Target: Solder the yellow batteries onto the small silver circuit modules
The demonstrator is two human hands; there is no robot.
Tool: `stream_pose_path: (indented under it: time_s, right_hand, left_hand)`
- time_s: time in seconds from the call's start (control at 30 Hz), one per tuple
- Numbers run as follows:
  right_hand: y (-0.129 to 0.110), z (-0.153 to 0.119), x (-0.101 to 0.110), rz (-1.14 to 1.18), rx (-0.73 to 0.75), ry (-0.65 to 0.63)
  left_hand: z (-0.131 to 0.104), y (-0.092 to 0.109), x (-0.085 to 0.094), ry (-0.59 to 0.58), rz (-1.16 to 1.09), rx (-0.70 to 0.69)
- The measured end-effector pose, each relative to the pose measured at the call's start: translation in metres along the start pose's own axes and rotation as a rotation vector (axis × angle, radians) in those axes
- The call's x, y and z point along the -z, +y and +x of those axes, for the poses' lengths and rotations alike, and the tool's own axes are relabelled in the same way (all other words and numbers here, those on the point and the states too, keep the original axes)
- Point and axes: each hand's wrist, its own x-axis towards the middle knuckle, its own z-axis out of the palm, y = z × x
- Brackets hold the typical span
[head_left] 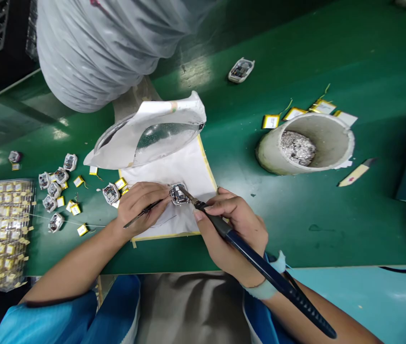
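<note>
2 hands are working over the white sheet point(163, 228), the landmark here: the right hand point(236, 229) is closing its fingers around a soldering iron point(220, 224), its tip meeting the circuit board point(179, 194) on the sheet. The left hand point(141, 205) is pinching tweezers point(142, 213) beside the board, while left of the sheet loose batteries point(82, 230) are lying near white casings point(56, 222).

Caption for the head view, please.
Right hand holds a soldering iron to a small device on white paper.
</note>
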Motion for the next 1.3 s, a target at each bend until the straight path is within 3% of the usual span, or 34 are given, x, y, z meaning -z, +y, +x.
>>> stream_pose_path:
  time_s: [0.47, 0.93, 1.1, 1.3]
  right_hand:
    - [0.000, 0.001, -0.001, -0.031, 0.026, -0.033]
    - [0.001, 0.001, -0.001, -0.071, 0.047, -0.071]
    - [0.001, 0.000, 0.002, -0.002, -0.008, 0.040]
    - [0.006, -0.002, 0.001, 0.005, -0.004, 0.191]
  left_hand:
    - [-0.001, 0.000, 0.005, -0.093, -0.004, -0.034]
    - [-0.003, 0.000, 0.005, -0.101, -0.001, -0.029]
    - [-0.002, 0.001, 0.003, -0.085, 0.009, -0.018]
    - [-0.002, 0.001, 0.014, 0.039, 0.013, 0.038]
